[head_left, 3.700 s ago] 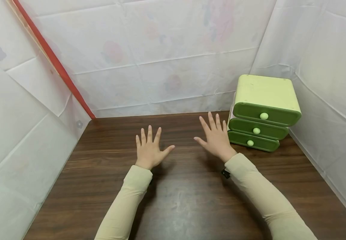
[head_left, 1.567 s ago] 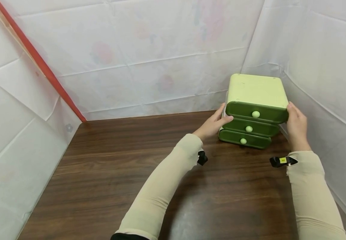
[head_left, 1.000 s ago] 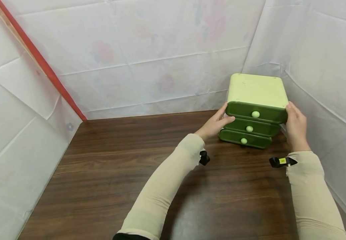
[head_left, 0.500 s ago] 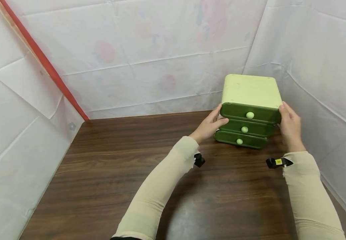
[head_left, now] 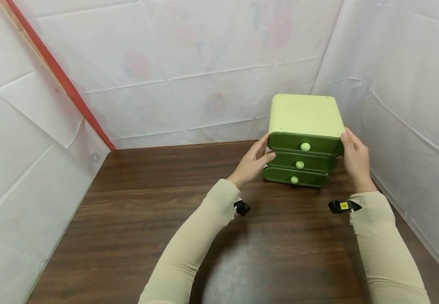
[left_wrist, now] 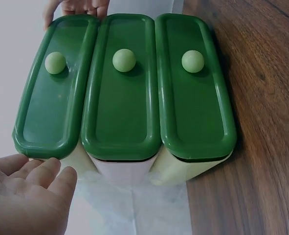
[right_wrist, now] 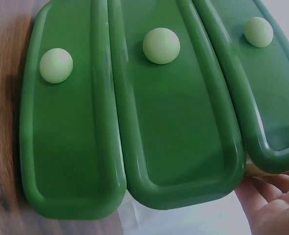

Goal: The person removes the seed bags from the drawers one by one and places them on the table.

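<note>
A small three-drawer cabinet [head_left: 306, 113] with a pale-green top stands on the brown table at the back right. Its dark-green drawer fronts, each with a round light-green knob [head_left: 305, 147], face me and all look closed. My left hand [head_left: 250, 165] holds the cabinet's left side, fingers along the side wall and thumb near the front edge of the drawers. On the other side my right hand [head_left: 357, 159] grips the upper right front corner, thumb toward the front, most fingers hidden behind it. The right wrist view shows those fingers [right_wrist: 274, 188] against the top drawer's end.
The wooden table [head_left: 135, 219] stretches to the left and front. White patterned sheeting [head_left: 189, 76] hangs behind and on both sides, with a red strip [head_left: 63, 80] down the back left corner. Black wrist cameras sit under both cuffs.
Both hands were spread apart over the table, then took hold of the cabinet's sides. Over the last second the cabinet has shifted left between them, away from the right wall.
</note>
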The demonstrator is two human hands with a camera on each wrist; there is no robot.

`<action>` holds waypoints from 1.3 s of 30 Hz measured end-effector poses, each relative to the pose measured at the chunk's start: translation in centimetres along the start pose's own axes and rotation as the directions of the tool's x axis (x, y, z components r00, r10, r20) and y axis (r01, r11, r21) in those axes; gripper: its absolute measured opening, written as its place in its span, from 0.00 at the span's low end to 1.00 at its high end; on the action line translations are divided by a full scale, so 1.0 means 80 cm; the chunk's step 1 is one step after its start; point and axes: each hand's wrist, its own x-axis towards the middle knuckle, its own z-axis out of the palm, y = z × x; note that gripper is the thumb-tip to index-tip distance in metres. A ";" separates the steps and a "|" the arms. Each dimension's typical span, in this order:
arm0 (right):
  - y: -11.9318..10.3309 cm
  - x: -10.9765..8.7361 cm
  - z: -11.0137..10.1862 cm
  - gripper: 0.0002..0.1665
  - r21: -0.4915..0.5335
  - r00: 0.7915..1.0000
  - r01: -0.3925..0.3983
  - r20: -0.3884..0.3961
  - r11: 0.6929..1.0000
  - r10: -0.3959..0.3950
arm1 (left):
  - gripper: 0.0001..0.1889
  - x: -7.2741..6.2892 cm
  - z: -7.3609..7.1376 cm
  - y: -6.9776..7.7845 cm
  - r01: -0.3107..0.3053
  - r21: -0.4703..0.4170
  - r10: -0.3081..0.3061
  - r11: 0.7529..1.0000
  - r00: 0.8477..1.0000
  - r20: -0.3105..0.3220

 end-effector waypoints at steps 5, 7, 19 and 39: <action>-0.001 -0.004 0.012 0.34 -0.030 0.999 0.025 0.041 0.999 -0.023 | 0.36 -0.014 -0.009 -0.001 -0.008 0.079 0.010 0.997 1.000 -0.020; -0.001 -0.005 0.017 0.34 -0.031 0.998 0.039 0.052 0.999 -0.037 | 0.35 -0.020 -0.013 -0.001 -0.014 0.094 0.017 0.995 0.999 -0.027; -0.012 -0.009 0.052 0.35 0.000 0.987 0.101 0.126 0.995 -0.100 | 0.33 -0.049 -0.036 0.000 -0.014 0.092 0.027 0.996 0.990 -0.141; -0.035 -0.023 0.116 0.35 0.112 0.941 0.196 0.258 0.974 -0.218 | 0.20 -0.101 -0.094 -0.002 -0.061 0.039 0.072 0.997 0.908 -0.413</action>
